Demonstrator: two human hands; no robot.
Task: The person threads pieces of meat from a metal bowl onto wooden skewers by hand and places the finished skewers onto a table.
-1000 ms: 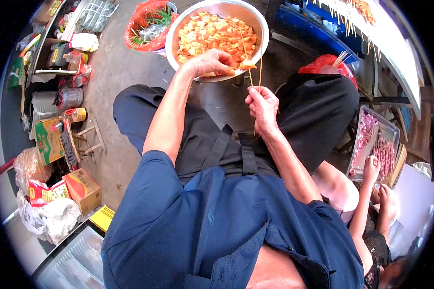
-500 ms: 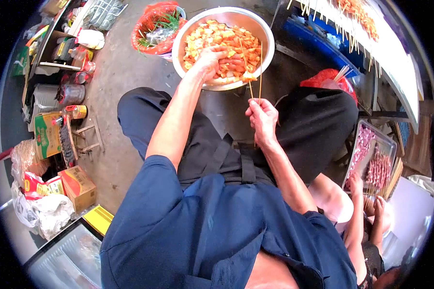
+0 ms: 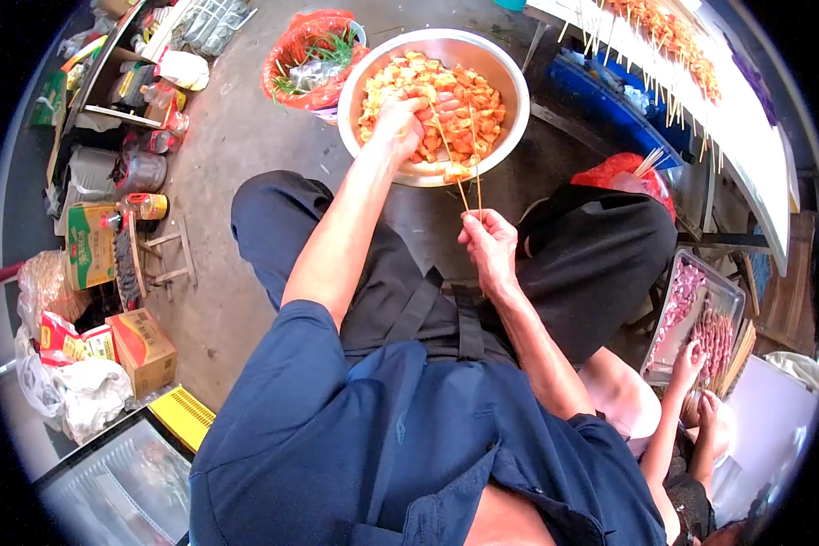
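Note:
A wide metal bowl holds many chunks of orange, marinated meat. Over the chunks, my left hand is closed at the upper end of one skewer, pinching what looks like a chunk of meat, mostly covered by the fingers. My right hand grips the lower ends of two thin wooden skewers, which spread apart upward over the bowl. One chunk sits low on the skewers, near the bowl's front rim.
A bucket lined with a red bag stands left of the bowl. Finished skewers lie on a white table at right. Below, a co-worker's hands work by a tray of meat. Boxes stand at left.
My left hand has risen from among the chunks to a skewer's tip, its fingers drawing together. That skewer leans further left. The co-worker's hand has shifted. The whole view has moved slightly.

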